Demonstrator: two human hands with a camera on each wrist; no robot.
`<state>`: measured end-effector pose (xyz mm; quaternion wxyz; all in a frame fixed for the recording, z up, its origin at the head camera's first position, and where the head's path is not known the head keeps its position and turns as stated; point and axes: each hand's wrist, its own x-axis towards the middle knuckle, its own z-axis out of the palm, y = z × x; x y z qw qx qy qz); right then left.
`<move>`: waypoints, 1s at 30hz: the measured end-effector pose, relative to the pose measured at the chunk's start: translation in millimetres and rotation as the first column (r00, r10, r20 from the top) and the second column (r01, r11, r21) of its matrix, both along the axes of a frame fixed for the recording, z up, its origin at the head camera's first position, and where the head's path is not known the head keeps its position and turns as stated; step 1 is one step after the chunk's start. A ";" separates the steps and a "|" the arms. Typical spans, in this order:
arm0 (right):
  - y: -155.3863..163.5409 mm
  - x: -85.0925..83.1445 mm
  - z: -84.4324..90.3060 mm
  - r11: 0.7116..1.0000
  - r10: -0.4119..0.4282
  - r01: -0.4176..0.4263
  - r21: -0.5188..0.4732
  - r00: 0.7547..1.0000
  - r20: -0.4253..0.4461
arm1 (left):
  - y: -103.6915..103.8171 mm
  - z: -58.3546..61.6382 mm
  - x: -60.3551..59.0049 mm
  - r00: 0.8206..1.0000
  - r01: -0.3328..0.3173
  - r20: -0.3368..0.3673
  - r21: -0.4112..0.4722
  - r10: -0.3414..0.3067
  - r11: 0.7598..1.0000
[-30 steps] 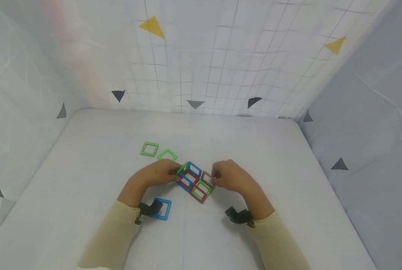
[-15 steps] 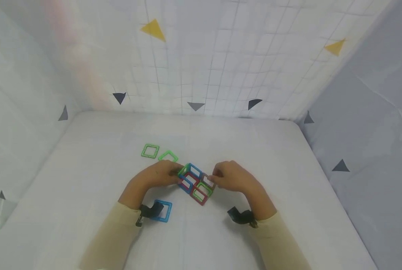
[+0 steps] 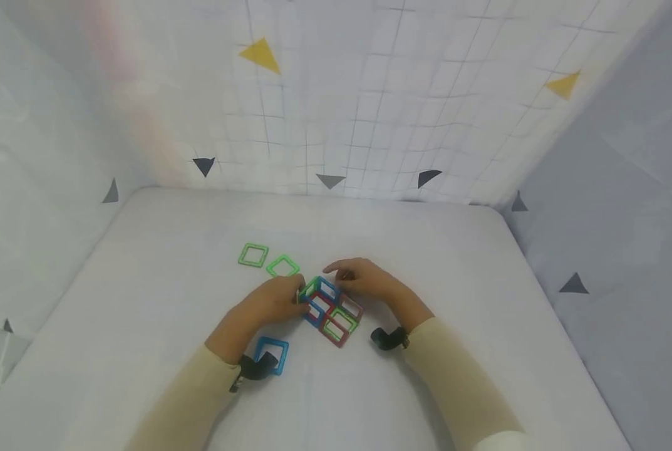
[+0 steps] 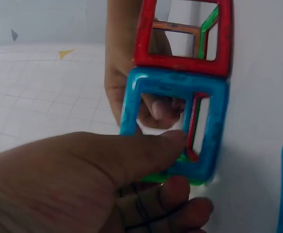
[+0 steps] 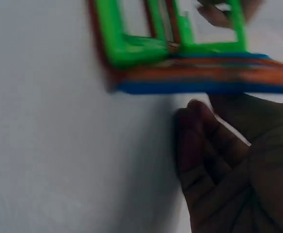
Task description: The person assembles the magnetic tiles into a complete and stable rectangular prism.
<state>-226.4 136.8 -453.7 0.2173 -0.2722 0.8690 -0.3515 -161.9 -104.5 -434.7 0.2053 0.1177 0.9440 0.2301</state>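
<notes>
A small structure of red, blue, green and brown square frames [image 3: 331, 310] stands on the white table [image 3: 454, 263]. My left hand [image 3: 290, 298] grips its left end; in the left wrist view thumb and fingers [image 4: 132, 160] pinch the blue frame [image 4: 214, 121] below a red frame [image 4: 180, 60]. My right hand [image 3: 344, 277] reaches across the structure's far side, fingers pointing left and loosely curled. The blurred right wrist view shows those fingers [image 5: 204, 145] beside the structure's edge [image 5: 180, 73], holding nothing.
Two loose green frames [image 3: 253, 255] [image 3: 282, 265] lie flat just beyond my left hand. A loose blue frame [image 3: 270, 354] lies by my left wrist. Cloth walls with triangle marks [image 3: 330, 180] enclose the table on the left, back and right.
My right hand has let go of the brown frame on the structure's right side and moved left, to its far side. My left hand keeps its grip.
</notes>
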 end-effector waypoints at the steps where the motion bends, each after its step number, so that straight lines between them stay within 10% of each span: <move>1: -2.3 -1.1 -1.7 1.000 0.024 -0.024 0.004 1.000 0.014 | 1.8 -2.2 -1.3 1.000 0.000 -0.006 0.011 0.000 1.000; 6: -6.8 -2.0 -6.3 0.998 0.058 -0.058 -0.014 0.997 0.051 | 7.3 -5.6 -4.6 0.999 0.002 -0.038 0.069 0.000 0.998; 13: 2.7 -0.4 -9.8 0.993 -0.104 0.109 0.051 0.991 -0.086 | 14.2 0.9 6.1 0.993 -0.043 -0.102 0.150 0.059 0.988; 30: 31.9 24.0 -2.0 0.930 -0.341 0.351 0.108 0.934 -0.102 | 34.0 17.2 30.5 0.992 0.111 -0.074 0.066 -0.106 0.992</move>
